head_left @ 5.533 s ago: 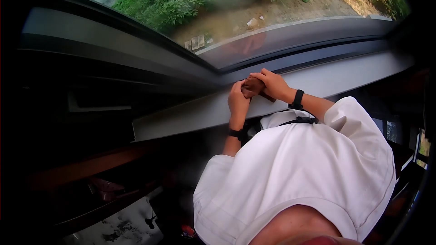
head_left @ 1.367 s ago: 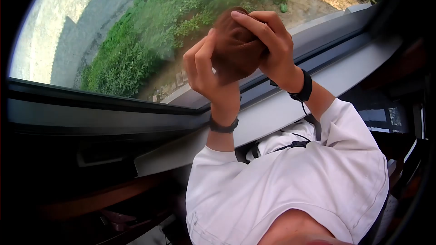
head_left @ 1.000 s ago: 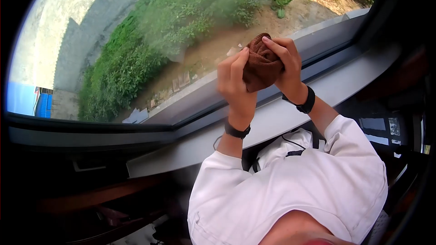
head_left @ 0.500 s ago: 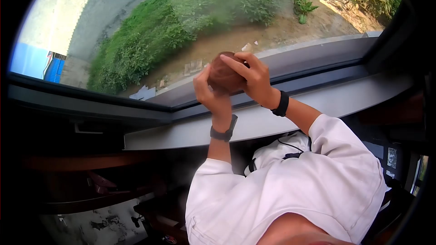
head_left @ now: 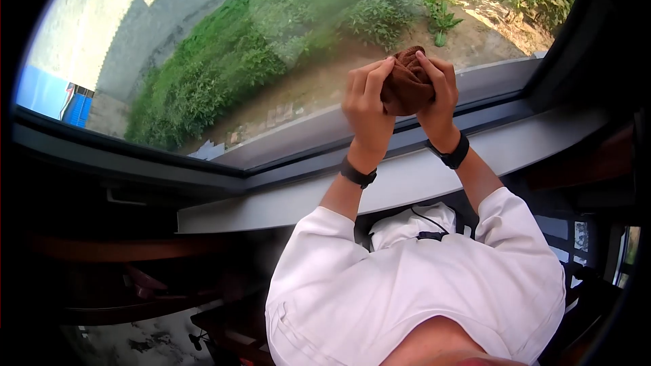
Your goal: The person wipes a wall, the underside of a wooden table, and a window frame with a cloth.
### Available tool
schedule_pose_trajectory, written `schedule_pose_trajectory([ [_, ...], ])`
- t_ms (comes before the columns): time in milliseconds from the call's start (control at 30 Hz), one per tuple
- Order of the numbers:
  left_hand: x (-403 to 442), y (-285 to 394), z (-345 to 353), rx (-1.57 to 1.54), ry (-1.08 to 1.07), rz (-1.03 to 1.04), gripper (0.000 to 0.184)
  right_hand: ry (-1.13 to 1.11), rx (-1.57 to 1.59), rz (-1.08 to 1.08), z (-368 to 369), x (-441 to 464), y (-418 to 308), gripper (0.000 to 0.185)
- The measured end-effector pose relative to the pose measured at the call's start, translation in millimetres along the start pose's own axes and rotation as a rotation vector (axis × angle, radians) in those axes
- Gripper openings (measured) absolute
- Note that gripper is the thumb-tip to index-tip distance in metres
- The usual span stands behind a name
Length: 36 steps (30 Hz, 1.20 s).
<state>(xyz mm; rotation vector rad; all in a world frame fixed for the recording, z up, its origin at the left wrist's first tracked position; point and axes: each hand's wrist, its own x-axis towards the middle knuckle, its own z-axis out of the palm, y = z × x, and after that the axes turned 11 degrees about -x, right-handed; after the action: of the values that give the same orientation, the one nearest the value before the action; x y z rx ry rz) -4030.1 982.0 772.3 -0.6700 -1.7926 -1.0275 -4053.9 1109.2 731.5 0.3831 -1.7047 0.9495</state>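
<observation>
A brown cloth (head_left: 409,88), bunched into a folded wad, is held up in front of the window glass. My left hand (head_left: 367,98) grips its left side, with fingers curled and fingertips at the cloth's upper edge. On the other side my right hand (head_left: 439,92) is closed on the cloth, its thumb and fingers pressed against the folds. Both wrists wear black bands. Parts of the fingers are hidden behind the cloth.
Below the hands runs a pale window sill (head_left: 285,205) inside a dark window frame (head_left: 135,154). Green plants (head_left: 224,71) and a grey wall stand outside the glass. A brown wooden shelf (head_left: 115,249) is at lower left.
Both hands have moved right with the cloth. The cloth, smoother and rounder before, now shows bunched folds on top, and the right fingers have shifted from across its top to its right side.
</observation>
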Motion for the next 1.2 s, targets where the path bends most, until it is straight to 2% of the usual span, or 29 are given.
schedule_pose_trajectory([
  [233,-51.3,-13.9,1.7,-0.005,-0.031,-0.126,0.042,-0.107,-0.011,0.027,-2.9,-41.4,8.9,0.057],
  [433,-67.9,-19.2,-26.8,0.087,-0.019,-0.184,0.043,-0.173,0.059,-0.029,12.9,-46.6,-6.3,0.063],
  [533,-47.8,-15.2,-37.8,0.099,0.036,-0.139,0.045,-0.18,0.066,-0.061,17.9,-24.9,-21.8,0.064],
  [633,-16.9,-10.5,-45.7,0.132,0.097,-0.067,0.035,-0.164,0.079,-0.07,22.2,4.8,-34.6,0.066],
  [900,69.9,4.6,-58.9,0.175,0.25,0.162,0.029,0.067,0.094,-0.216,32.1,92.6,-70.3,0.064],
  [1000,68.5,4.9,-59.6,0.195,0.233,0.112,0.03,0.06,0.076,-0.225,33.3,93.2,-66.1,0.064],
  [1100,50.7,1.4,-54.8,0.129,0.193,0.047,0.04,-0.004,0.062,-0.229,30.3,80.5,-57.0,0.063],
  [1200,20.1,-5.9,-48.7,0.099,0.148,-0.05,0.039,-0.08,0.089,-0.183,28.2,50.9,-42.1,0.063],
])
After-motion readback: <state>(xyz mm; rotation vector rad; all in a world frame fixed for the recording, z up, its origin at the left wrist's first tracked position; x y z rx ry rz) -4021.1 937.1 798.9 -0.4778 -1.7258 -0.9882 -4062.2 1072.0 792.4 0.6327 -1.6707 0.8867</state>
